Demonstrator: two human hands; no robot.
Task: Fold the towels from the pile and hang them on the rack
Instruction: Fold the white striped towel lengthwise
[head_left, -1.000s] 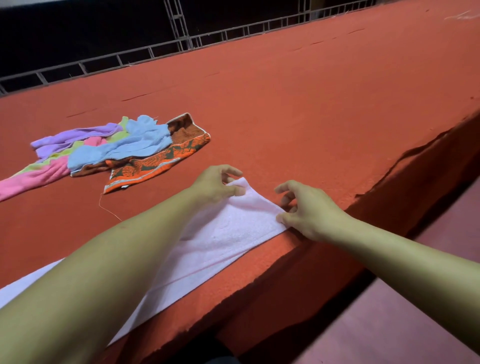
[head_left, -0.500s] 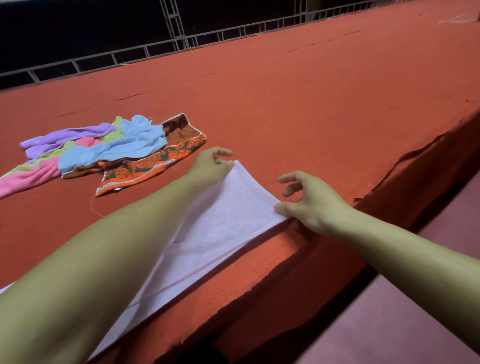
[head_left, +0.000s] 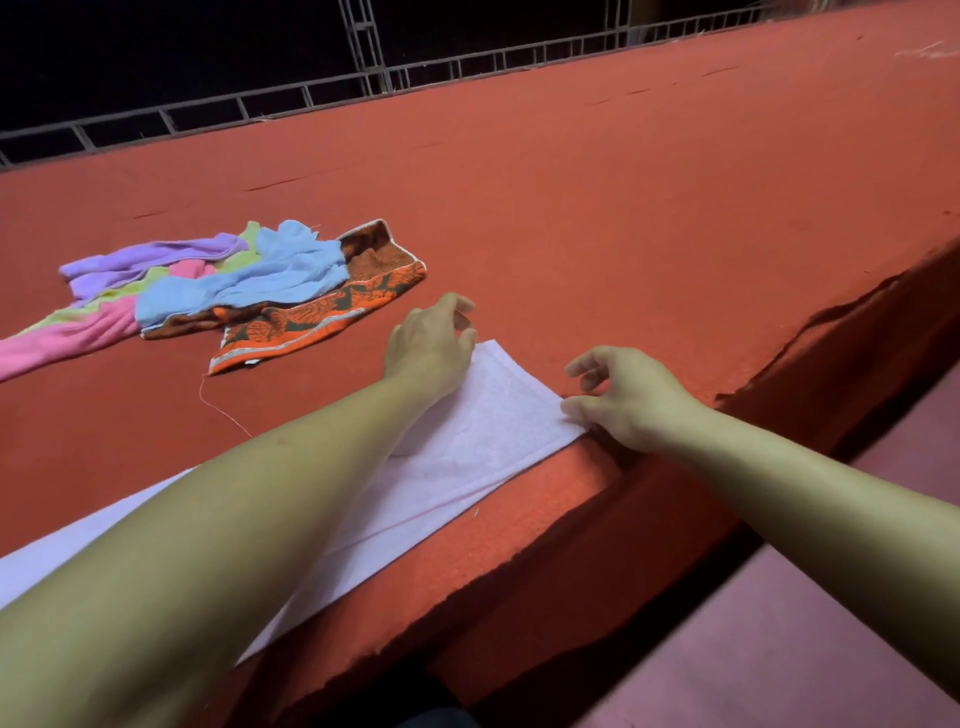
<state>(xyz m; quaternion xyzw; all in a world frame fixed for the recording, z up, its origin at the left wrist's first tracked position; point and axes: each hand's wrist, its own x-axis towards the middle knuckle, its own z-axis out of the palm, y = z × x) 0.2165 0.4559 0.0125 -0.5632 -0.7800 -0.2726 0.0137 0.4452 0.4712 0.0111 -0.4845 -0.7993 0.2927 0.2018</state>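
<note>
Terry lilac towel (head_left: 483, 431), flat rectangle | left hand (head_left: 431, 348) seemingly pinching far corner | right hand (head_left: 631, 397) pinching near corner

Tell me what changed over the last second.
Both hands lifted the pale towel's end off the red surface, then laid it flat again. Left hand and right hand kept their grip on its corners. The towel pile stayed put.
</note>
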